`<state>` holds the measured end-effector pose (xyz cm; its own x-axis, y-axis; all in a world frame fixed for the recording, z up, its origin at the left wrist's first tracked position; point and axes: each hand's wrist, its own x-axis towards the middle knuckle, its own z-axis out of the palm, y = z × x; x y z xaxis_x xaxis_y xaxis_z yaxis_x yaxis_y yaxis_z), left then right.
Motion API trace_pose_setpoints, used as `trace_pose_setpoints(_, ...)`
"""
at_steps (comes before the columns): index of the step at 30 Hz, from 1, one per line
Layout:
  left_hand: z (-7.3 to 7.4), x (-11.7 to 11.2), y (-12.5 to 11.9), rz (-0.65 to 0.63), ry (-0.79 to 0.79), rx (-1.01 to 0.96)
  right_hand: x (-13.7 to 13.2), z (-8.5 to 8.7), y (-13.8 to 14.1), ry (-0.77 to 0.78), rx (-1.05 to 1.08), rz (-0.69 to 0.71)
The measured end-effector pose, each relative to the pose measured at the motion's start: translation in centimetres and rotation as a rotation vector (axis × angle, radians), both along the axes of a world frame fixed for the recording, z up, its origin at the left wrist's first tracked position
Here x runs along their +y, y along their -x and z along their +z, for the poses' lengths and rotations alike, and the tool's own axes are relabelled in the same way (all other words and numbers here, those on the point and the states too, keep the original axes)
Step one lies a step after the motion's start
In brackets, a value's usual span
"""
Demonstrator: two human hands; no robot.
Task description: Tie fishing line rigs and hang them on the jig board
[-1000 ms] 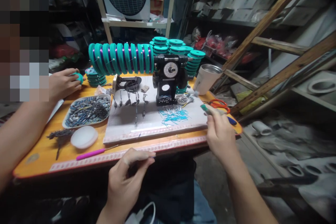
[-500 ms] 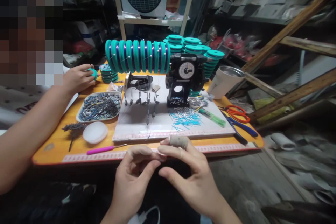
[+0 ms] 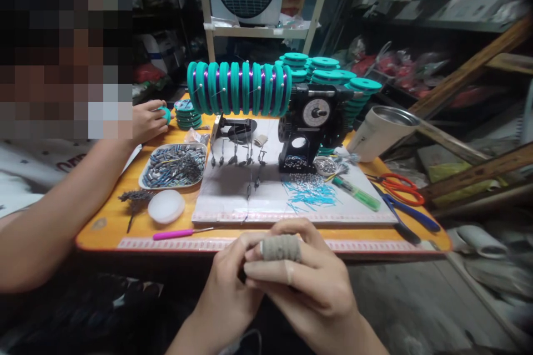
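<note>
My left hand (image 3: 227, 288) and my right hand (image 3: 303, 280) are pressed together just below the near edge of the orange table (image 3: 104, 222). Both have curled fingers pinched on something I cannot make out. A grey bandage (image 3: 280, 248) wraps my right index finger. Beyond them lie a white board (image 3: 233, 194), a black winding machine (image 3: 312, 122) with a dial, a row of teal spools (image 3: 239, 87) on its shaft, blue wire bits (image 3: 310, 194) and a green lighter (image 3: 358, 194).
Another person's hand (image 3: 147, 119) at the left holds a teal spool. A tray of small parts (image 3: 175, 165), a white lid (image 3: 166, 206), a pink hook tool (image 3: 183, 232), orange scissors (image 3: 400, 184), blue pliers (image 3: 410, 213) and a white cup (image 3: 381, 133) lie on the table.
My right hand left the green lighter on the board and came back to meet my left hand; both now pinch together. The view has shifted so the table sits further right.
</note>
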<state>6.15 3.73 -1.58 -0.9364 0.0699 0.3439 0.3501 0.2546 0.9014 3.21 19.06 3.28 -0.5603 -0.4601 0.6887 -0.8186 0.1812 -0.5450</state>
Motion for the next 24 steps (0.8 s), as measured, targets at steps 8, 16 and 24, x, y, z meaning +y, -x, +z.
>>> trace_pose_setpoints(8,0.6,0.3,-0.1,0.050,-0.184,-0.145,0.3,-2.7,-0.8,0.273,-0.341,-0.183)
trace_pose_setpoints(16,0.2,1.0,-0.3,0.155,-0.173,0.010,-1.4,-4.9,-2.1,0.900,-1.060,-0.046)
trace_pose_setpoints(24,0.9,1.0,-0.6,0.275,0.069,0.233,-2.0,-4.2,-2.6,1.123,-1.408,0.021)
